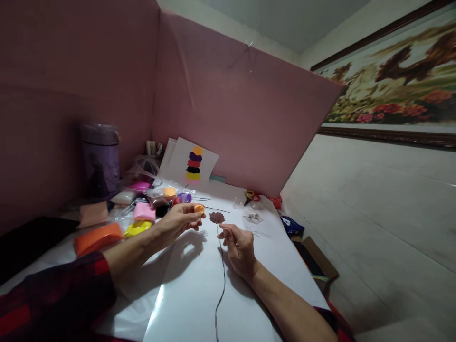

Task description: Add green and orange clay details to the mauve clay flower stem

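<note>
My left hand (178, 219) pinches a small orange clay ball (199, 208) between thumb and fingertips, just above the white table sheet (199, 294). My right hand (239, 247) pinches a thin dark wire stem (221, 285) that trails down toward me over the sheet. At the stem's top sits a small brown clay flower (217, 217), a little right of the orange ball. Both hands are closed in a pinch.
Packets of coloured clay lie at the left: orange (98, 237), pink (144, 212), yellow (137, 229). A purple cup (100, 159) stands by the pink board wall (228, 118). A white card with stacked colour blobs (194, 164) leans behind. Scissors (251, 195) lie further back.
</note>
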